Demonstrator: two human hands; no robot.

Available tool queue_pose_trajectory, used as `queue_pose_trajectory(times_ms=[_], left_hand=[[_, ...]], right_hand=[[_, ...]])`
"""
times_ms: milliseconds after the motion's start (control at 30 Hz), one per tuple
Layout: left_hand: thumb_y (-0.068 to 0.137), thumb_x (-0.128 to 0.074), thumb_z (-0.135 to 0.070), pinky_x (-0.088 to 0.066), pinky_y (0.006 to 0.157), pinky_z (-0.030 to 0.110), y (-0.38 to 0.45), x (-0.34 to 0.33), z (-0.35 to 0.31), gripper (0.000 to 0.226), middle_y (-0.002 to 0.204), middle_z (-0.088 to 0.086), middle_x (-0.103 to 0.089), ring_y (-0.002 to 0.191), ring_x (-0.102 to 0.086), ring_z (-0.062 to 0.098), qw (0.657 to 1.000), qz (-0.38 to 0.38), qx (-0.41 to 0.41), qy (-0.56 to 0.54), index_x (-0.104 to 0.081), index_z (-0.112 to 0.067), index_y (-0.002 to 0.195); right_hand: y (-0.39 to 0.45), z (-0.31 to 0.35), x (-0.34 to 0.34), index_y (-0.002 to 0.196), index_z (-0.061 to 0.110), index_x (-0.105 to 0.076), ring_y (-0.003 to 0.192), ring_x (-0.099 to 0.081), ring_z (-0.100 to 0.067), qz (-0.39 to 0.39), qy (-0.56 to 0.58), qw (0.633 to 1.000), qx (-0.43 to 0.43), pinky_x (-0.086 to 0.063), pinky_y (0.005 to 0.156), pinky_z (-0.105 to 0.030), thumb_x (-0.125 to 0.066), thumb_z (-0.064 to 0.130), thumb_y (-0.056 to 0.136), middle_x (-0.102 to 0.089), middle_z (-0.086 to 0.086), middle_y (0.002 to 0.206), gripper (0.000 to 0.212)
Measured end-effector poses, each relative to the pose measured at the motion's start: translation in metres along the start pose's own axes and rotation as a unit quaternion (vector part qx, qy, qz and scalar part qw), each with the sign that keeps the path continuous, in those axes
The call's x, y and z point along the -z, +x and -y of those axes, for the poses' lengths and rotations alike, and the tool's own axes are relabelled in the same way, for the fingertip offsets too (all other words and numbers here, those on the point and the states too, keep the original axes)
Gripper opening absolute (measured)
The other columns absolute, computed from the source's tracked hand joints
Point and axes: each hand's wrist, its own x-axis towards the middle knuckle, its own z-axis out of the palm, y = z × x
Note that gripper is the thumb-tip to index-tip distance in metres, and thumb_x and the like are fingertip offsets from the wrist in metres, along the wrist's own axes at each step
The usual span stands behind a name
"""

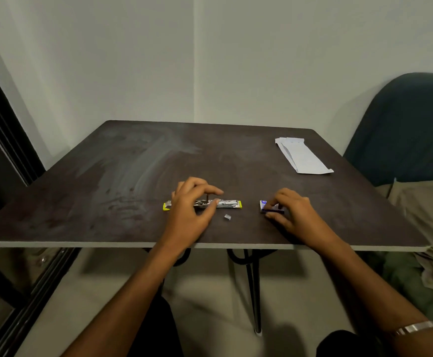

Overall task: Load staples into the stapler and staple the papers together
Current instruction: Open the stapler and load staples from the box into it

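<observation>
The stapler (229,203) lies unfolded flat on the dark table (138,171), metal with yellow-green ends. My left hand (191,204) hovers over its middle, fingers spread, thumb and forefinger near the metal channel. A small strip of staples (227,217) lies loose just in front of the stapler. To the right, my right hand (292,211) pinches a small purple and white staple box (268,206) on the table. The folded white papers (303,155) lie at the far right of the table, apart from both hands.
A dark green chair (403,124) stands at the right beyond the table. Crumpled cloth (426,222) lies by the table's right edge. A dark door frame (6,140) runs along the left. A white wall stands behind the table.
</observation>
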Motion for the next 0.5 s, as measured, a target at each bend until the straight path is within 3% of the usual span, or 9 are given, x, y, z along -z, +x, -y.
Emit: queue_pose_trajectory(times_ms=[167, 267, 333, 433, 500], left_hand=[[0.078, -0.072, -0.010, -0.030, 0.084, 0.003, -0.003, -0.041, -0.036, 0.021, 0.096, -0.004, -0.055, 0.092, -0.051, 0.010, 0.994, 0.092, -0.030, -0.040, -0.070, -0.020, 0.097], [0.077, -0.071, -0.011, -0.030, 0.084, 0.005, -0.001, -0.065, -0.040, 0.025, 0.099, -0.005, -0.055, 0.094, -0.052, 0.011, 0.990, 0.139, -0.018, -0.014, -0.067, -0.017, 0.101], [0.077, -0.072, -0.013, -0.032, 0.088, 0.012, 0.004, -0.078, -0.039, 0.030, 0.107, -0.001, -0.056, 0.102, -0.053, 0.016, 0.987, 0.160, 0.001, 0.010, -0.064, -0.015, 0.106], [0.079, -0.070, -0.017, -0.036, 0.099, 0.027, 0.008, -0.092, -0.037, 0.041, 0.120, 0.002, -0.056, 0.113, -0.049, 0.020, 0.983, 0.176, 0.025, 0.048, -0.059, -0.013, 0.118], [0.082, -0.068, -0.019, -0.036, 0.101, 0.029, 0.010, -0.099, -0.036, 0.043, 0.125, 0.003, -0.056, 0.117, -0.048, 0.020, 0.982, 0.176, 0.024, 0.064, -0.056, -0.013, 0.123]], right_hand=[[-0.020, -0.017, 0.002, 0.102, 0.022, -0.064, 0.099, -0.052, -0.009, -0.027, 0.026, 0.998, -0.051, -0.041, 0.090, -0.032, -0.070, 0.024, 0.085, -0.050, 0.006, 0.106, 0.018], [-0.023, -0.021, 0.002, 0.104, 0.020, -0.064, 0.090, -0.051, -0.001, -0.051, 0.058, 0.994, -0.076, -0.040, 0.081, -0.012, -0.072, 0.022, 0.083, -0.049, 0.006, 0.105, 0.022], [-0.021, -0.023, 0.001, 0.105, 0.018, -0.063, 0.084, -0.052, -0.001, -0.057, 0.060, 0.992, -0.096, -0.039, 0.071, -0.004, -0.074, 0.022, 0.082, -0.051, 0.005, 0.104, 0.026], [-0.019, -0.026, -0.004, 0.104, 0.017, -0.063, 0.080, -0.053, -0.006, -0.069, 0.058, 0.989, -0.121, -0.039, 0.067, -0.006, -0.075, 0.024, 0.081, -0.055, 0.002, 0.102, 0.026], [-0.018, -0.027, -0.007, 0.102, 0.017, -0.063, 0.081, -0.053, -0.006, -0.081, 0.059, 0.987, -0.128, -0.039, 0.067, -0.006, -0.076, 0.026, 0.080, -0.056, 0.003, 0.102, 0.026]])
